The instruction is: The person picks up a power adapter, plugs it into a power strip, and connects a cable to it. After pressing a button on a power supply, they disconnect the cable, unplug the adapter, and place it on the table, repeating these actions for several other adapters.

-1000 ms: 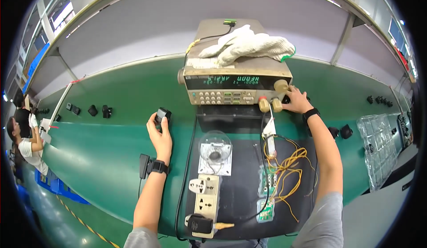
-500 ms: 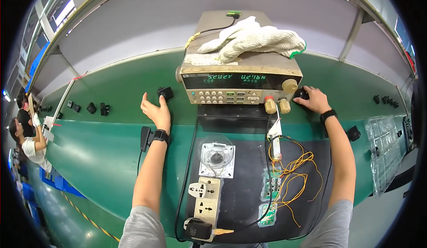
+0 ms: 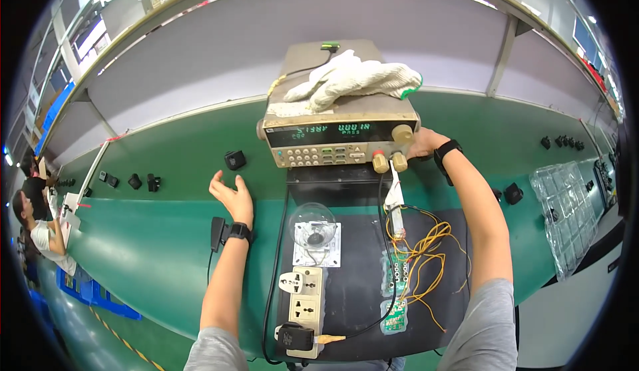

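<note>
My left hand point(image 3: 233, 196) hovers over the green bench with fingers spread, holding nothing. Just beyond its fingertips lies a small black block point(image 3: 234, 160), apart from the hand. My right hand point(image 3: 426, 143) reaches to the right side of a beige bench instrument point(image 3: 343, 146) with a lit green display. Its fingers are mostly hidden beside and behind the casing, so what they hold, if anything, cannot be seen. By my left wrist a black power adapter point(image 3: 218, 234) with a cable lies on the bench. A white knitted glove point(image 3: 359, 81) rests on top of the instrument.
A black mat point(image 3: 359, 291) bears a power strip point(image 3: 305, 308), a clear dome on a white plate point(image 3: 316, 238), green circuit boards point(image 3: 394, 316) and tangled yellow wires point(image 3: 426, 264). Several black blocks and a clear plastic tray point(image 3: 562, 218) lie right. A person works far left.
My right hand has gone from the black thing beside the instrument to farther behind its side. My left hand has drawn slightly away from the black block. The display digits have changed.
</note>
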The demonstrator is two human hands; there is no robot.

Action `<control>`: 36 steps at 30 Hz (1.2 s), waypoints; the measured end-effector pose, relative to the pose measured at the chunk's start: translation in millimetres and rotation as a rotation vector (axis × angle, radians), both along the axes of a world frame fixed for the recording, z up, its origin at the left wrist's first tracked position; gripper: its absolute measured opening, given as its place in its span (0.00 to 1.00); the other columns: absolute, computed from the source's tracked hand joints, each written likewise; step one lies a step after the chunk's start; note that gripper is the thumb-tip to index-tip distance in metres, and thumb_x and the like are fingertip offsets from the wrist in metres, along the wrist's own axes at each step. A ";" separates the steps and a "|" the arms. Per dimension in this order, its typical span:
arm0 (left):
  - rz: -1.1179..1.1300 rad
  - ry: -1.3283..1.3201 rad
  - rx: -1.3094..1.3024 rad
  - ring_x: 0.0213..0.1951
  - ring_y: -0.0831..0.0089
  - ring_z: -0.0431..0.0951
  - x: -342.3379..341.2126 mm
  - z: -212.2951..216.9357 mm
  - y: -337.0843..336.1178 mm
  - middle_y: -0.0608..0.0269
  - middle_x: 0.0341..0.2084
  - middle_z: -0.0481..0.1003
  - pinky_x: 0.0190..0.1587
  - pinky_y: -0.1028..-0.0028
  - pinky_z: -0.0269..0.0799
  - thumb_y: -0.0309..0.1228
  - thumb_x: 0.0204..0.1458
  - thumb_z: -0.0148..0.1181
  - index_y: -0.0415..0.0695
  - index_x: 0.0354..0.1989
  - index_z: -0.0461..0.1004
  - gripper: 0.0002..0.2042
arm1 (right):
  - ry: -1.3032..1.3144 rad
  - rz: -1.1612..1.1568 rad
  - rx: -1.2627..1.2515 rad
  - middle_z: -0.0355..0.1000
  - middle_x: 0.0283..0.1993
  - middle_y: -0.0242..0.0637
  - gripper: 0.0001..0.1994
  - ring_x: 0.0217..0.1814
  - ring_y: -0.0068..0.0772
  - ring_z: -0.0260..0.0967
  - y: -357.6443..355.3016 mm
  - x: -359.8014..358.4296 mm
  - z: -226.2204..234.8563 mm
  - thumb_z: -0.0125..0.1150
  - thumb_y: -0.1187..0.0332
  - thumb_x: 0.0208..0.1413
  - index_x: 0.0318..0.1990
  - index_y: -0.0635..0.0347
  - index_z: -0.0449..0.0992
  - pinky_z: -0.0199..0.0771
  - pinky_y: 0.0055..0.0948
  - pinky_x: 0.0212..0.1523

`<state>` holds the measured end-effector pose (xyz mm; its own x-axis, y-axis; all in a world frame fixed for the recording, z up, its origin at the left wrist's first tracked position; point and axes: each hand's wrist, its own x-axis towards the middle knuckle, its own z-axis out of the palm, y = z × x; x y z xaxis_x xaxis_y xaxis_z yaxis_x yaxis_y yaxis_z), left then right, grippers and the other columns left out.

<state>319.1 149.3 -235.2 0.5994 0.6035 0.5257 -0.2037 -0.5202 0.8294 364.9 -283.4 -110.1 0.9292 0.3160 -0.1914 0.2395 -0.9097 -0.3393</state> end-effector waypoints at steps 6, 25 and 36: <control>0.000 0.006 0.042 0.49 0.56 0.61 -3.9 2.8 7.8 0.49 0.47 0.57 0.52 0.63 0.59 0.23 0.47 0.56 0.37 0.49 0.60 0.20 | -0.013 -0.062 -0.273 0.72 0.47 0.47 0.36 0.50 0.45 0.69 34.8 -7.4 15.8 0.72 0.54 0.26 0.49 0.59 0.73 0.70 0.35 0.51; -0.037 0.004 0.168 0.48 0.55 0.61 2.4 -2.3 4.9 0.49 0.45 0.59 0.52 0.63 0.59 0.23 0.45 0.57 0.37 0.45 0.62 0.19 | -0.045 -0.085 0.036 0.74 0.29 0.40 0.13 0.33 0.40 0.71 -31.5 -44.7 -8.9 0.64 0.65 0.36 0.33 0.58 0.75 0.69 0.35 0.36; -0.042 0.005 0.147 0.51 0.52 0.61 5.5 -3.8 5.9 0.48 0.47 0.58 0.55 0.61 0.58 0.23 0.45 0.57 0.36 0.45 0.61 0.18 | 0.093 -0.180 -0.469 0.76 0.27 0.35 0.17 0.31 0.35 0.73 -34.7 -108.0 32.5 0.68 0.53 0.34 0.26 0.57 0.80 0.72 0.31 0.35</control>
<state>324.6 155.3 -239.0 0.6254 0.4946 0.6035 -0.2235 -0.6275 0.7459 256.8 -318.1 -77.6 0.9332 0.0130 -0.3592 0.0535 -0.9932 0.1031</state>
